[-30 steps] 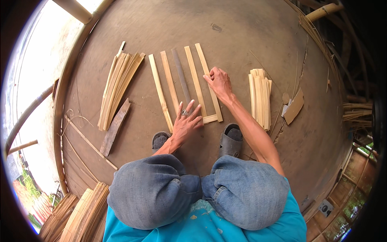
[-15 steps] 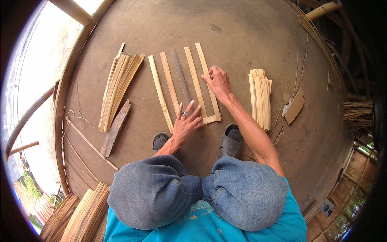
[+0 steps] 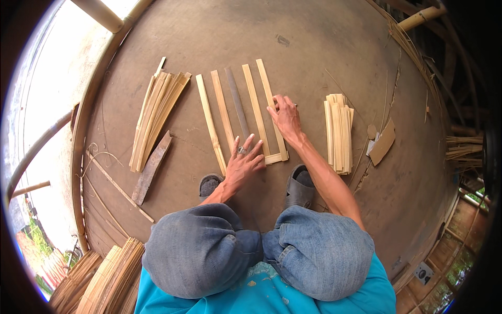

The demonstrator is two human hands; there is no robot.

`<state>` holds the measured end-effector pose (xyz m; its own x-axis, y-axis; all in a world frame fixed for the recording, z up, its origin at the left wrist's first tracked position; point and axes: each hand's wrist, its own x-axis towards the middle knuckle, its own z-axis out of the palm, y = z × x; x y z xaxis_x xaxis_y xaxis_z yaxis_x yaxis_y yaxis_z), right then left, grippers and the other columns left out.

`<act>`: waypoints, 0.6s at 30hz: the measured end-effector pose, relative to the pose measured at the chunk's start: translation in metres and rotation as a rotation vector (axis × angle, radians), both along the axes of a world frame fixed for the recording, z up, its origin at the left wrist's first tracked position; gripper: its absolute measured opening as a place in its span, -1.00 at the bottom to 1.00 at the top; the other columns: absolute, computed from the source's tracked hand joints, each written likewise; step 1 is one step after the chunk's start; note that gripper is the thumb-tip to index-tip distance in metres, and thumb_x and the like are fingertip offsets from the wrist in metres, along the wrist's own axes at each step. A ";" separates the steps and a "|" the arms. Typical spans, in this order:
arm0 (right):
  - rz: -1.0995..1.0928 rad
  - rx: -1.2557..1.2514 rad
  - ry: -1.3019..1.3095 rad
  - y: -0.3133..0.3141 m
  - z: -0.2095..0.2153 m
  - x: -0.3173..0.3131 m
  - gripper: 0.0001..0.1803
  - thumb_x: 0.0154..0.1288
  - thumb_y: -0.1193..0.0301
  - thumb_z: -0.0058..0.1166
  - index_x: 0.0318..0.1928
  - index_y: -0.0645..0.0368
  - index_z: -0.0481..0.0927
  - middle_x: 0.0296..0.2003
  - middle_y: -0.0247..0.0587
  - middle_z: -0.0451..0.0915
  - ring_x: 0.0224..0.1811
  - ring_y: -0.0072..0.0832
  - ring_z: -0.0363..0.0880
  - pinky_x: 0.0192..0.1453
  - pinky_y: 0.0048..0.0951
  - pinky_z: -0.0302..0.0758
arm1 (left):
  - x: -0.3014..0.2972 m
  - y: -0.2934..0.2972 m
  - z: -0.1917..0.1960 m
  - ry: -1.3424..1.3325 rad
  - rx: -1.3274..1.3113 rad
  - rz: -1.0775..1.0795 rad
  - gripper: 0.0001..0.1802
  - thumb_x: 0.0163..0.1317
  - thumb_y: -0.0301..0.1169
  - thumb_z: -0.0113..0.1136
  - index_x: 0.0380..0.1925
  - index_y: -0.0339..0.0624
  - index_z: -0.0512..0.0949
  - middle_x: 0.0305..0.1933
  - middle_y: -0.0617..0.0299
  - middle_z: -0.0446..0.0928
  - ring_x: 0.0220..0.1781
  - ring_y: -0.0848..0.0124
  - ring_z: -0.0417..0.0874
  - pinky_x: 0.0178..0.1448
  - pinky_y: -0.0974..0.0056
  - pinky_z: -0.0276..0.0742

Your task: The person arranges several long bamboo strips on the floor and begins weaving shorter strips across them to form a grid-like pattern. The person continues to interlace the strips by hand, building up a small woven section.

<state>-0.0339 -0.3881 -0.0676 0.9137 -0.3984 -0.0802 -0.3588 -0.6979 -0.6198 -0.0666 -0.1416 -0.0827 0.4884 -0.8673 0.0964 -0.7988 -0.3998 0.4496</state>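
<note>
Several flat bamboo strips lie side by side on the floor in front of me, running away from my feet. The middle strip (image 3: 238, 102) is grey; the others are pale, such as the leftmost strip (image 3: 210, 123). A short crosswise strip (image 3: 274, 158) meets the near end of the rightmost strip (image 3: 265, 79). My left hand (image 3: 242, 166), fingers spread and a ring on one, rests over the near ends and hides part of them. Partway along the rightmost strip, my right hand (image 3: 287, 119) has its thumb and curled fingers closed at the strip's edges.
A bundle of long bamboo strips (image 3: 159, 115) lies to the left, beside a dark flat blade-like piece (image 3: 152, 167). To the right are a shorter strip bundle (image 3: 339, 133) and a brown cardboard piece (image 3: 383, 142). More bamboo (image 3: 112, 277) is stacked at the lower left.
My right hand has slid a little nearer to me along the rightmost strip. The left hand stays over the near ends. The whole view has shifted slightly.
</note>
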 end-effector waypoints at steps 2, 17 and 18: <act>-0.016 0.006 -0.007 0.001 0.000 -0.001 -0.61 0.38 0.36 0.37 0.13 0.22 0.59 -0.09 0.04 0.64 -0.07 0.01 0.70 0.04 -0.03 0.66 | 0.000 0.000 0.001 0.011 0.009 -0.005 -0.66 0.33 -0.02 0.32 -0.03 0.10 0.70 0.60 0.31 0.40 0.78 0.12 0.05 0.82 -0.28 -0.31; 0.013 -0.052 0.012 -0.002 -0.002 0.001 -0.61 0.37 0.35 0.40 0.11 0.20 0.59 -0.10 0.03 0.65 -0.09 -0.02 0.71 0.03 -0.04 0.66 | 0.000 0.001 0.002 0.031 0.026 -0.007 -0.66 0.38 -0.03 0.29 0.00 0.08 0.73 0.62 0.30 0.37 0.78 0.13 0.02 0.82 -0.25 -0.37; 0.019 -0.064 0.022 -0.002 -0.003 0.001 -0.61 0.37 0.35 0.40 0.11 0.20 0.60 -0.10 0.03 0.65 -0.09 -0.03 0.71 0.03 -0.04 0.66 | 0.000 0.000 0.002 0.040 0.023 -0.005 -0.66 0.38 -0.03 0.29 0.00 0.08 0.73 0.62 0.30 0.38 0.78 0.13 0.02 0.82 -0.26 -0.36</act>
<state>-0.0330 -0.3902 -0.0703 0.9194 -0.3861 -0.0748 -0.3579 -0.7428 -0.5659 -0.0663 -0.1412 -0.0802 0.4869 -0.8716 0.0568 -0.7823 -0.4063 0.4722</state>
